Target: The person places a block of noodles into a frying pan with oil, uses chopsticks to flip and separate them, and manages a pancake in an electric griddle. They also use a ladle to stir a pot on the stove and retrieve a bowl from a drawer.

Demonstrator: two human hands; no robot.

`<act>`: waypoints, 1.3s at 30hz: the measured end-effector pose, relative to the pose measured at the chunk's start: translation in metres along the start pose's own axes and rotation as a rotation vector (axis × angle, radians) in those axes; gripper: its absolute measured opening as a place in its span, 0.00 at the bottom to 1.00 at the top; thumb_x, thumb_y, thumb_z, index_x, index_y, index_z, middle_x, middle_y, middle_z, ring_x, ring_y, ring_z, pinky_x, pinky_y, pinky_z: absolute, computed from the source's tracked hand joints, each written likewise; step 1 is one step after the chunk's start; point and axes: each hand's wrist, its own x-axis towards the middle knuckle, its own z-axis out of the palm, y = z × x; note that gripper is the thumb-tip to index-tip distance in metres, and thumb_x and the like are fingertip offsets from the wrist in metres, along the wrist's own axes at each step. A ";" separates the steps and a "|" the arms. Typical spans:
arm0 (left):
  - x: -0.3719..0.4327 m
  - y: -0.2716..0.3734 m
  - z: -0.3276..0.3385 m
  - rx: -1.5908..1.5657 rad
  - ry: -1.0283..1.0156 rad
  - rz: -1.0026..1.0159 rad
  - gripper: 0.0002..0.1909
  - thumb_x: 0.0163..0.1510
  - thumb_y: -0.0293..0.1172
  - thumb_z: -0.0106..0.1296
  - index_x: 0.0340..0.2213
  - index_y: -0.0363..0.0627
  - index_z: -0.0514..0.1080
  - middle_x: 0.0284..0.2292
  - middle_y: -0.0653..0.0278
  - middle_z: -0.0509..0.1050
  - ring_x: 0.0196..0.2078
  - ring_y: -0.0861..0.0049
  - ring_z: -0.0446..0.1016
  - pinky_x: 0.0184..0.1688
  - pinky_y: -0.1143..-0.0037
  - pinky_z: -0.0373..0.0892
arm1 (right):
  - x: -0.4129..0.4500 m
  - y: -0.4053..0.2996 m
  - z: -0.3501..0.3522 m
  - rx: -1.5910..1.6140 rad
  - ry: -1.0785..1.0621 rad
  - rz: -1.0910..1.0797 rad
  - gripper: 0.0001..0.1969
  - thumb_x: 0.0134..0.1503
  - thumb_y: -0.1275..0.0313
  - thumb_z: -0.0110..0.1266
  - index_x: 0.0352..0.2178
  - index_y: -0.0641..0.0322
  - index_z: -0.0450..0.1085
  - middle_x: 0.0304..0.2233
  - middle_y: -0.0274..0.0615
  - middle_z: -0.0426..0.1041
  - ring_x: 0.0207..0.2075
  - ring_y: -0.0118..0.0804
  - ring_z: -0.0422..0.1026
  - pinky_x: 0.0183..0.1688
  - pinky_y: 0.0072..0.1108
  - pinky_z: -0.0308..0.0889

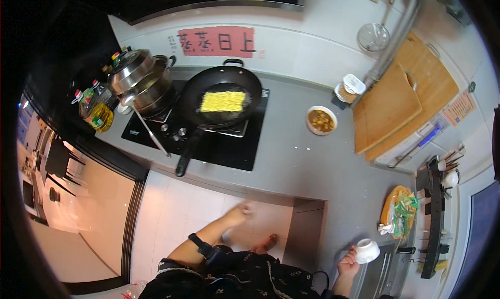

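My right hand point(348, 263) grips a small white bowl point(367, 251), tipped with its base up, beside the sink area at the lower right. My left hand point(241, 214), somewhat blurred, hangs in front of the counter's edge; its fingers look curled, and whether it holds anything cannot be told. A block of yellow noodles point(223, 101) lies in a black wok point(187, 99) on the cooktop point(234, 154). A white bowl of brown sauce with chunks point(321, 120) stands on the counter to the wok's right.
A steel steamer pot point(150, 92) and a ladle point(150, 135) are left of the wok, near oil bottles point(97, 117). The wok's handle point(188, 154) reaches over the counter's front edge. Wooden cutting boards point(390, 107) lean at right, above a basket of green vegetables point(386, 211).
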 end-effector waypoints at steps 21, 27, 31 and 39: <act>0.022 -0.138 -0.242 0.755 0.182 -0.220 0.22 0.49 0.30 0.38 0.48 0.43 0.63 0.49 0.51 0.61 0.49 0.57 0.63 0.50 0.65 0.62 | -0.027 0.386 0.025 -1.907 0.202 0.154 0.11 0.53 0.74 0.45 0.37 0.70 0.61 0.19 0.42 0.68 0.13 0.28 0.64 0.12 0.18 0.57; 0.017 -0.178 -0.221 0.683 0.734 0.040 0.26 0.44 0.27 0.45 0.47 0.42 0.57 0.48 0.51 0.59 0.47 0.53 0.63 0.44 0.63 0.66 | 0.002 0.424 0.036 -2.060 0.135 0.298 0.14 0.54 0.69 0.46 0.38 0.68 0.63 0.20 0.37 0.68 0.14 0.24 0.64 0.14 0.15 0.60; -0.026 -0.187 -0.211 0.499 0.507 -0.021 0.28 0.41 0.25 0.49 0.46 0.46 0.55 0.49 0.53 0.55 0.43 0.51 0.66 0.39 0.61 0.69 | 0.020 0.426 0.011 -2.215 0.252 0.438 0.16 0.52 0.66 0.46 0.39 0.66 0.64 0.19 0.38 0.69 0.14 0.27 0.67 0.17 0.17 0.64; -0.098 -0.222 -0.229 0.626 0.082 -0.012 0.41 0.43 0.36 0.52 0.56 0.49 0.45 0.56 0.52 0.47 0.47 0.53 0.67 0.46 0.64 0.67 | 0.101 0.470 -0.003 -2.126 0.208 0.526 0.16 0.52 0.68 0.44 0.42 0.64 0.60 0.19 0.42 0.72 0.11 0.27 0.65 0.11 0.19 0.62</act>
